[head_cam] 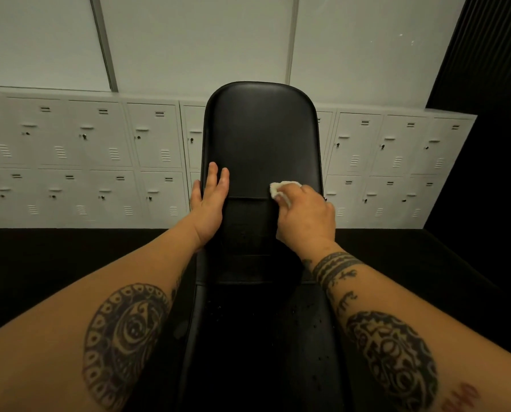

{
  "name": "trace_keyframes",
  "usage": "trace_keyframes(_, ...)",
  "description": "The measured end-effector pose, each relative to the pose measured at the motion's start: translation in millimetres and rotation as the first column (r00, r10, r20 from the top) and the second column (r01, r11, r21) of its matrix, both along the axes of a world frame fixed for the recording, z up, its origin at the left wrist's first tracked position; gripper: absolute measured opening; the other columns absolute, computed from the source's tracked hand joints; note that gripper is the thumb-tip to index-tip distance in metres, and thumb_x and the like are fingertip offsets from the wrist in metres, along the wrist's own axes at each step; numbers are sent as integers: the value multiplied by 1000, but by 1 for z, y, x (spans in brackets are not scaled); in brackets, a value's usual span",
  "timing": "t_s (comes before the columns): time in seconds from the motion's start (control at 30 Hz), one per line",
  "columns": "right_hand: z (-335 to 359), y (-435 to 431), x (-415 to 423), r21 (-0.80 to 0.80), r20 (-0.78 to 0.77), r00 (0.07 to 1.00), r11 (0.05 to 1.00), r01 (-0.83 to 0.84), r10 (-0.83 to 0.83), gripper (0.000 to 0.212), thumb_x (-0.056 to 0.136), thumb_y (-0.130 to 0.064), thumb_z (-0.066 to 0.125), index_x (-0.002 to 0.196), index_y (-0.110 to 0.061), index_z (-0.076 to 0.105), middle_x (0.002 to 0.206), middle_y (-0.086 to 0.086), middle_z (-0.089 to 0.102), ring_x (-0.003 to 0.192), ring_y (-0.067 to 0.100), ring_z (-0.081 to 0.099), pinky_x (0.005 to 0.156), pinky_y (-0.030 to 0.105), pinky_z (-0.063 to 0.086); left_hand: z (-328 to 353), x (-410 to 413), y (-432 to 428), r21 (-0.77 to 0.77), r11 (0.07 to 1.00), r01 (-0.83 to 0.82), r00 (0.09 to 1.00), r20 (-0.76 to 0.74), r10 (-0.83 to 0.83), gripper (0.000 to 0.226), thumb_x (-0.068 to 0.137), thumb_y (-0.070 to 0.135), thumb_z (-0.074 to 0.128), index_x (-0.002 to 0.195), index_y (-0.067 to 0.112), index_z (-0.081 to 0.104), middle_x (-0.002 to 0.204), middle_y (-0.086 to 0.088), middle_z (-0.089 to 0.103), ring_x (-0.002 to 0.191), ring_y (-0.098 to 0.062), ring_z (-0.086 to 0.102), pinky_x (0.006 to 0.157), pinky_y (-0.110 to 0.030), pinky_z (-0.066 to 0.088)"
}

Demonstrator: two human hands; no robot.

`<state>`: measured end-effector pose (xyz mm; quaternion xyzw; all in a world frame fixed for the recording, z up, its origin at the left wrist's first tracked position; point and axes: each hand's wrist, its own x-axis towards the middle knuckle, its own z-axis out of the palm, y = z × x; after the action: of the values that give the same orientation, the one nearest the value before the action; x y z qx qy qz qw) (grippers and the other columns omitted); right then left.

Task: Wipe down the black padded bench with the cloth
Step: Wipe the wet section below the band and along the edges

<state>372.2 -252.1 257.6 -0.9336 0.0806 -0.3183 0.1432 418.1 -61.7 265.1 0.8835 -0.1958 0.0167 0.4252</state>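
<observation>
White cloth [284, 190] sits bunched under the right hand's [306, 217] curled fingers, pressed against the bench [261, 135]. Left hand [209, 200] lies flat, fingers straight, on its left edge.

Looking down along a black padded bench [260, 138], far pad rounded at the top. Pressing a bunched white cloth [280, 188] with the right hand [306, 217] on the far pad's lower right part, just above the seam. Resting the left hand [211, 200] flat, fingers straight, on that pad's left edge. Beyond, rows of white lockers [99, 150] under a pale wall [188, 40].
</observation>
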Motion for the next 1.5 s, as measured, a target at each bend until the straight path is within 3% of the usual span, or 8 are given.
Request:
trace_keyframes(0.2, 8, 76, 11, -120, -133, 964, 962, -247, 231, 26, 90, -35, 50, 111, -36, 66, 107, -4, 66, 100, 24, 62, 83, 43, 47, -3, 2, 5, -172, 984, 45, 995, -79, -59, 99, 75, 87, 17, 162, 41, 7, 168, 23, -14, 152, -12, -24, 121, -48, -13)
trace_keyframes(0.5, -16, -10, -21, 35, -7, 999, 998, 50, -50, 30, 98, -46, 51, 125, -40, 61, 127, -7, 63, 111, 23, 60, 91, 41, 44, -9, 6, 1, -80, 997, -19, 1000, 17, 20, 55, 112, 17, 6, 162, 38, 3, 169, 21, -9, 156, -18, -18, 125, -50, -9)
trace_keyframes(0.67, -18, -38, -41, 321, -7, 983, 931, 175, -182, 28, 98, -48, 52, 121, -39, 65, 110, -1, 69, 101, 24, 64, 91, 39, 50, 7, 2, 14, -276, 958, -80, 970, -243, 10, 108, 65, 103, 16, 159, 51, 10, 171, 15, 0, 158, -18, -4, 126, -56, -1)
trace_keyframes(0.8, -9, -34, -60, 457, -28, 987, 876, 153, -158, 33, 100, -49, 47, 125, -34, 62, 112, -2, 66, 103, 21, 61, 85, 35, 49, 18, -28, 15, -205, 978, -25, 994, -112, 2, 54, 112, 27, 28, 163, 15, 16, 172, -6, 3, 158, -28, -3, 127, -50, 1)
trace_keyframes(0.87, -5, -23, -71, 583, 22, 1000, 813, 4, -20, 32, 99, -50, 48, 125, -36, 60, 111, -8, 64, 103, 15, 60, 82, 32, 46, 17, -33, 12, -98, 993, -72, 997, 14, 74, 52, 106, 1, 35, 157, 5, 28, 170, -13, 10, 158, -31, 2, 127, -48, 5)
trace_keyframes(1.0, 2, 7, -94, 848, 66, 956, 489, -204, 286, 41, 94, -48, 60, 130, -31, 48, 115, -9, 60, 104, 10, 61, 83, 32, 52, 15, -55, -2, -197, 979, -58, 988, 131, 85, 42, 105, 33, 51, 147, 24, 53, 156, 3, 46, 143, -15, 39, 117, -33, 29)
trace_keyframes(1.13, -8, 18, -106, 933, 88, 889, 275, -231, 449, 42, 95, -32, 65, 132, -17, 51, 121, 7, 67, 108, 20, 67, 95, 41, 55, 11, -85, -17, -403, 896, 186, 929, -224, -293, 58, 93, 44, 71, 145, 27, 53, 122, 11, 66, 113, -6, 63, 101, -30, 51)
trace_keyframes(1.5, -42, 12, -151, 818, -48, 939, 552, -159, 341, 22, 96, -41, 63, 108, -24, 72, 96, -7, 73, 93, 9, 69, 78, 25, 56, -12, -117, -16, -60, 976, 211, 932, -290, -219, 26, 94, 48, 68, 107, 25, 68, 102, 1, 73, 98, -17, 68, 86, -37, 57)
